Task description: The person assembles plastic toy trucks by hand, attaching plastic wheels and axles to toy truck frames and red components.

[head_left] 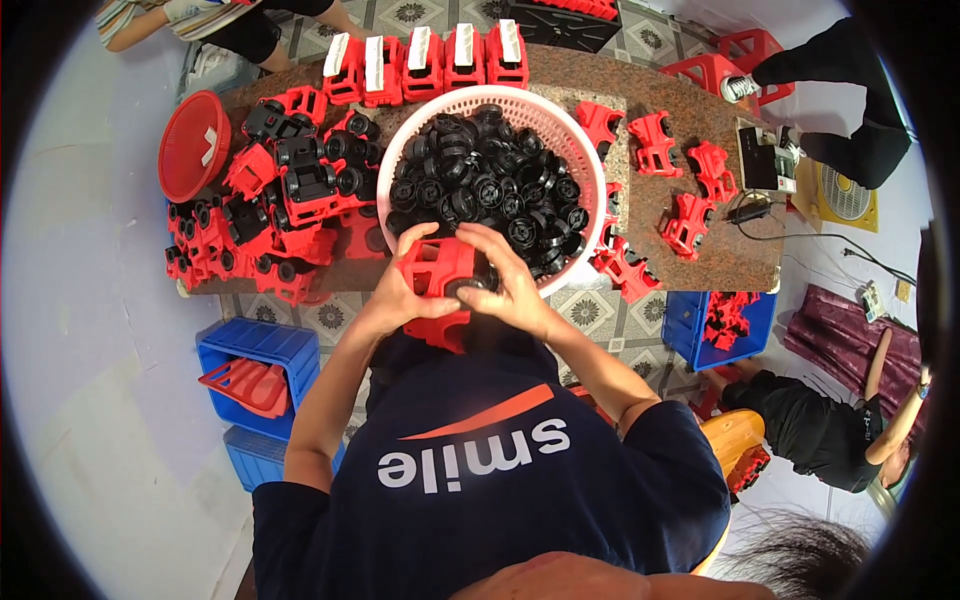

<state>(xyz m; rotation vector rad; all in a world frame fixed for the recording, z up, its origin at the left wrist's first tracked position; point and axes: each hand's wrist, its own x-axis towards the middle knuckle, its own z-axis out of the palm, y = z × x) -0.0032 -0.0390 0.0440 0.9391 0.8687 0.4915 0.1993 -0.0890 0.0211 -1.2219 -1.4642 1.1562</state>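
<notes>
Just in front of the basket, my left hand [393, 300] grips a red plastic toy truck body [438, 265] by its left side. My right hand [520, 295] closes around the other side, its thumb and fingers about a black toy wheel [466, 287] that lies against the truck. Whether the wheel is seated on the truck cannot be made out. Right behind my hands stands a pink perforated basket [597, 180] heaped with black wheels [487, 192].
Red truck bodies with black parts [300, 190] pile up on the left, beside a red basin [180, 150]. Several trucks with white tops [420, 60] line the back edge. More red bodies [690, 222] lie right. Blue crates [690, 315] flank the table; other people are nearby.
</notes>
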